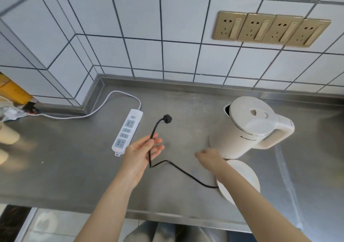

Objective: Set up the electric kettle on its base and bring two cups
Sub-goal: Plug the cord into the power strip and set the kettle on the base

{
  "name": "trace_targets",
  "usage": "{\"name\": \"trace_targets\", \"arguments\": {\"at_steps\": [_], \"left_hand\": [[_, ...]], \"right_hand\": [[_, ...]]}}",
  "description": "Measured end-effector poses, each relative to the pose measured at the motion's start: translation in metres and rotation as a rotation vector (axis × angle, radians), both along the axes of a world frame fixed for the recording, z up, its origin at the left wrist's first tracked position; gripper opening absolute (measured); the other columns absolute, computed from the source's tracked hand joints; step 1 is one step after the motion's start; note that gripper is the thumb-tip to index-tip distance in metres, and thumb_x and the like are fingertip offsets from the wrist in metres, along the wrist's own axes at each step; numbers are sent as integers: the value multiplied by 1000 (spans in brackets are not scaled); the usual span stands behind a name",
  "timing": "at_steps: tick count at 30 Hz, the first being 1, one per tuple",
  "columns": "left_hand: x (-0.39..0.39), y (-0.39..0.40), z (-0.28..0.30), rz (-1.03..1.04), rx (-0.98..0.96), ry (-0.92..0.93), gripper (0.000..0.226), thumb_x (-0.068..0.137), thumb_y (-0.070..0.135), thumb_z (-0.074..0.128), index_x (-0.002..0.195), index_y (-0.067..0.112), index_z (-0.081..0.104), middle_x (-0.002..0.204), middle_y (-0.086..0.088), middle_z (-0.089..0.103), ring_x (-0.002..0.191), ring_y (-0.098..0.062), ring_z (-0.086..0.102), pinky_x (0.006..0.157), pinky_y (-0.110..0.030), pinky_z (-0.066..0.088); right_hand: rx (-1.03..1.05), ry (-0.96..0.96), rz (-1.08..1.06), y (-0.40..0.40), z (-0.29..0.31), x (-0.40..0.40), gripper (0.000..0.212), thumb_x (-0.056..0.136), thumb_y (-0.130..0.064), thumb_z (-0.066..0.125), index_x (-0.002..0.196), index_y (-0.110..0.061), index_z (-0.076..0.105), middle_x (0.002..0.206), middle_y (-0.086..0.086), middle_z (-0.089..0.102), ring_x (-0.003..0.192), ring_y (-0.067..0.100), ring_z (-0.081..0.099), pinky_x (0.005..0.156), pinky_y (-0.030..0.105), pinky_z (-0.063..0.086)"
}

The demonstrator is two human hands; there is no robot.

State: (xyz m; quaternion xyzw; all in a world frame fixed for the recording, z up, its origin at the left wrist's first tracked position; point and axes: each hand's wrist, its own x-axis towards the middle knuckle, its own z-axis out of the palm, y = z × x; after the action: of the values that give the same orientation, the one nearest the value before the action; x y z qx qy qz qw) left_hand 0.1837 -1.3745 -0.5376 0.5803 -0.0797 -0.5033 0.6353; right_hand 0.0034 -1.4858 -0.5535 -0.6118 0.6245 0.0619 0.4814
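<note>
A white electric kettle (249, 128) stands upright on the steel counter (74, 167), lid closed, handle to the right. Its round white base (243, 178) lies on the counter just in front of it, partly under my right forearm. A black cord (178, 169) runs from the base to my left hand (141, 152), which grips it a little below the black plug (167, 118); the plug sticks up free. My right hand (210, 158) hovers beside the kettle's foot, fingers curled, holding nothing that I can see. Two pale cups (7, 135) are blurred at the far left edge.
A white power strip (127, 131) with a lit red switch lies left of my left hand, its white cable (104, 104) trailing to the left wall corner. Several gold wall sockets (270, 29) sit on the tiled wall. Yellow packaging (13, 89) is at the left edge.
</note>
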Motion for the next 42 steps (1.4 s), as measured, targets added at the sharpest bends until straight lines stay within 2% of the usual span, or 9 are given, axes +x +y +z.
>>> {"name": "trace_targets", "arguments": {"at_steps": [4, 11, 14, 16, 19, 24, 28, 32, 42], "left_hand": [[23, 2, -3, -124, 77, -81, 19, 94, 4, 57, 106, 8, 71, 99, -9, 77, 86, -31, 74, 87, -39, 57], [54, 5, -12, -243, 161, -106, 19, 90, 1, 63, 107, 5, 70, 98, -10, 77, 84, -32, 75, 79, -35, 61], [68, 11, -19, -301, 184, -127, 17, 86, -1, 66, 101, 6, 72, 94, -12, 77, 80, -31, 75, 78, -35, 61], [75, 13, -27, -371, 191, -121, 18, 86, -1, 67, 101, 8, 73, 94, -12, 77, 79, -30, 75, 79, -33, 60], [84, 8, -37, -525, 201, -164, 15, 88, 13, 68, 101, 17, 74, 96, -8, 77, 80, -25, 75, 81, -31, 59], [114, -9, -67, -261, 328, -637, 19, 92, 31, 62, 92, 16, 75, 94, -1, 74, 89, -20, 65, 82, -34, 52], [143, -25, -97, -350, 490, -1135, 48, 84, 20, 69, 129, 17, 55, 126, -5, 54, 114, -27, 43, 92, -35, 43], [156, -31, -117, -460, 543, -1189, 73, 79, 21, 74, 143, 16, 38, 143, -4, 41, 126, -27, 37, 99, -34, 42], [182, -28, -119, -482, 487, -1088, 68, 84, 12, 68, 144, 17, 35, 143, 0, 44, 128, -21, 39, 96, -30, 42]], "right_hand": [[259, -476, -359, -12, 34, 74, 29, 100, -29, 42, 112, -4, 49, 114, 18, 66, 97, 29, 64, 91, 39, 51], [687, -776, -817, -47, 33, 140, 57, 102, -17, 41, 146, 4, 12, 131, 33, 50, 103, 47, 61, 84, 54, 51], [766, -674, -746, -47, 13, 161, 46, 102, -24, 43, 135, 6, 30, 100, 25, 64, 73, 33, 60, 57, 42, 55], [777, -617, -657, -44, -3, 176, 29, 102, -26, 41, 101, 2, 49, 61, 15, 63, 59, 21, 51, 51, 29, 47], [762, -650, -605, -41, -21, 194, 29, 104, -19, 35, 77, -11, 42, 41, 1, 48, 36, 10, 39, 35, 17, 30], [413, -548, -228, -46, -26, 222, 11, 99, -11, 48, 109, -11, 52, 66, 6, 49, 51, 13, 40, 41, 20, 33], [122, -335, 113, -55, -34, 253, 26, 94, -12, 53, 120, -12, 55, 79, 10, 61, 58, 17, 48, 51, 25, 37], [-72, -173, 348, -57, -53, 266, 25, 91, -13, 53, 116, -16, 57, 81, 7, 67, 63, 19, 56, 48, 21, 39], [-149, -113, 507, -55, -74, 273, 27, 94, -21, 52, 121, -21, 57, 82, -1, 75, 68, 14, 58, 57, 21, 42]]}}
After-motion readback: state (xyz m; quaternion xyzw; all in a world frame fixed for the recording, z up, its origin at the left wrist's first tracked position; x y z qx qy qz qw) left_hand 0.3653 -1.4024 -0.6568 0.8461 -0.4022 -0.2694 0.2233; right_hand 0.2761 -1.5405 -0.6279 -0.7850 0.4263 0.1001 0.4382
